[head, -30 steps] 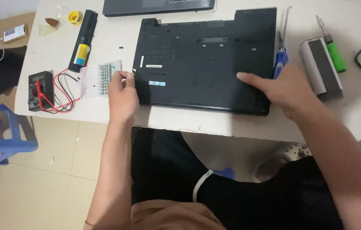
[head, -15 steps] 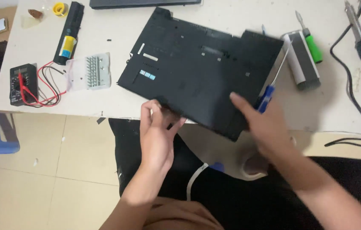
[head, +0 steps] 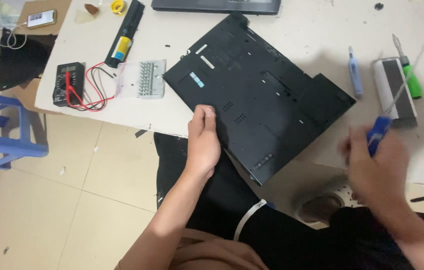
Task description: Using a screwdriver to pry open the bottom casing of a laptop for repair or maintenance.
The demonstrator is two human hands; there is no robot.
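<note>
Laptop (head: 259, 97): black, upside down, skewed on the table (head: 172, 115), near corner overhanging the edge.
Left hand (head: 203, 140): palm flat on the near-left edge, steadying, not clenched.
Right hand (head: 374, 165): blurred, fist around a blue-handled screwdriver (head: 384, 120).
Progress: bottom cover on, tool not yet touching it.

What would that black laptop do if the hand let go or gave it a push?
The laptop looks like a stiff slab, so it would probably move as one piece. One corner hangs past the table edge by the left hand, so it might tip. Its smooth underside would likely slide easily.
</note>
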